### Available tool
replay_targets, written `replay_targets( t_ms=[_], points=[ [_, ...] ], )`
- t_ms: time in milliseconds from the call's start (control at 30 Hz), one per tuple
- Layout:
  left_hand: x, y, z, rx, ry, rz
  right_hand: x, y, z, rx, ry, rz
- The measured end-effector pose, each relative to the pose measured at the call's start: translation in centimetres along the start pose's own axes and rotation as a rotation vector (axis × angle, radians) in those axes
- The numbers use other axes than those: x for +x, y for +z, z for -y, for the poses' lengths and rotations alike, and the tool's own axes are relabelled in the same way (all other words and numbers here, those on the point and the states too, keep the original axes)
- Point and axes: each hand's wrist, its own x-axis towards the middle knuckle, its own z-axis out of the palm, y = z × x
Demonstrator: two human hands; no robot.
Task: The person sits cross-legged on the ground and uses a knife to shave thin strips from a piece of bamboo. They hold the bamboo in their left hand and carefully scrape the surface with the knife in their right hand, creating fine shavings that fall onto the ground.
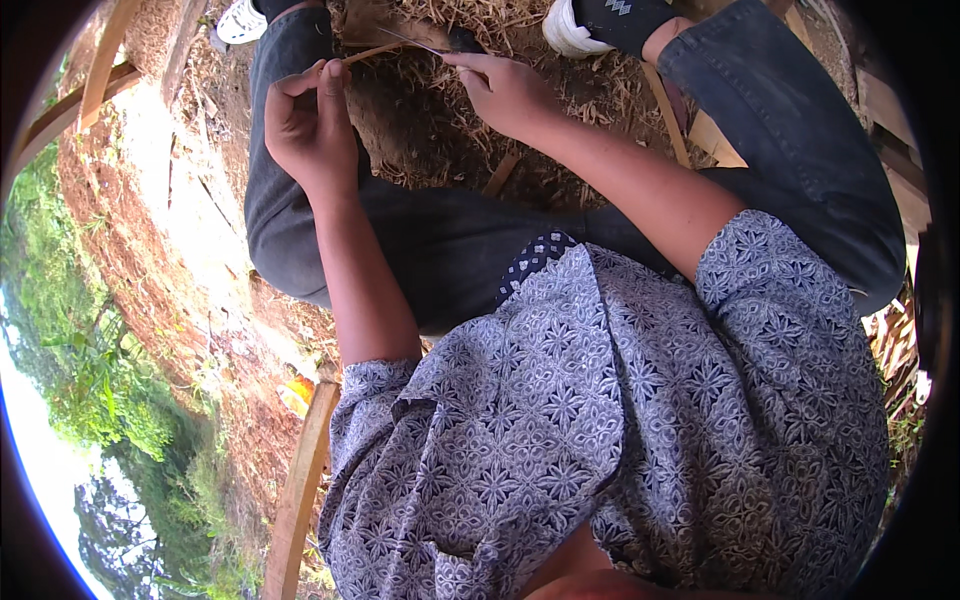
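Note:
My left hand [312, 135] is closed in a pinch, thumb against forefinger, on a thin pale wooden strip [373, 52]. The strip points right, toward my other hand. My right hand [512, 95] is wrapped round a knife whose handle is hidden in the palm. Its narrow blade [418, 44] reaches left from the fingertips, close to the strip's far end. Whether blade and strip touch, I cannot tell. Both hands are held out between my spread legs, over ground strewn with shavings.
Wood shavings [590, 110] litter the brown soil around my feet. Beside my right leg lie pale wooden pieces [715, 140]. A wooden post [300, 490] stands at my left side, with more timber [105, 65] at the far left. Sunlit bare earth and green plants lie beyond.

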Motion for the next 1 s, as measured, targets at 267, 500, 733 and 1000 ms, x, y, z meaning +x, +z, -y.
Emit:
replay_targets(
  t_ms=[267, 500, 733, 1000],
  points=[
    [0.0, -0.4, 0.3, 0.066, 0.044, 0.041, 0.0, 1.2, 1.3, 0.161, -0.227, -0.167],
    [-0.1, -0.1, 0.1, 0.026, 0.0, -0.006, -0.4, -1.6, 5.1, 0.071, -0.02, 0.053],
    [-0.1, -0.3, 0.1, 0.052, 0.021, 0.007, -0.4, 0.0, 0.2, -0.012, -0.056, -0.019],
    [-0.1, -0.4, 0.2, 0.061, 0.005, 0.015, -0.3, 0.2, 2.5, 0.116, -0.219, -0.111]
  ],
)
